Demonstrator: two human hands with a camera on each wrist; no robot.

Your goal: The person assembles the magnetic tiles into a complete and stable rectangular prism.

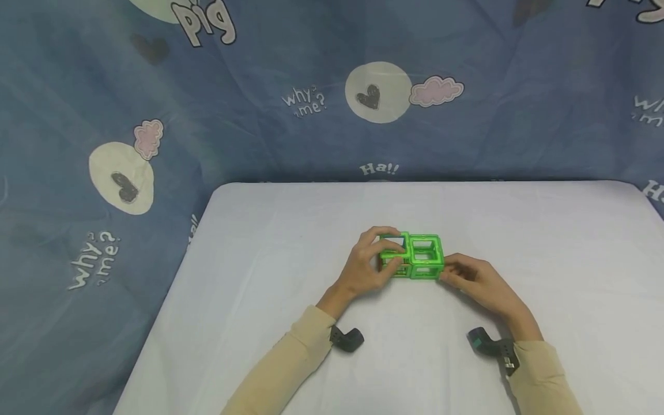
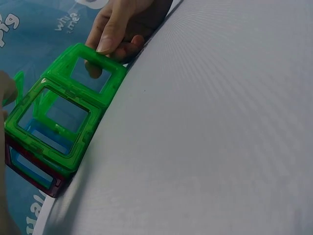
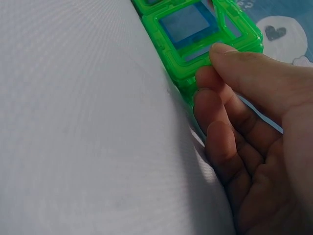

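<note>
Two box shapes built of green magnetic tiles (image 1: 426, 265) stand side by side on the white table, joined in a row. My left hand (image 1: 363, 268) grips the left box, with thumb and fingers spread around it. At the other end, my right hand (image 1: 479, 283) pinches the outer edge of the right box between thumb and fingertips. In the left wrist view a dark red tile (image 2: 57, 188) forms the far-left end, and a blue tile (image 2: 49, 137) shows through the green frame. The right wrist view shows the right thumb (image 3: 244, 66) on the green rim.
The white table (image 1: 259, 242) extends around both hands. Behind it and to the left hangs a blue printed cloth (image 1: 249, 138). Dark wrist cameras, one on the left (image 1: 347, 340) and one on the right (image 1: 485, 343), stick out over the table near the sleeves.
</note>
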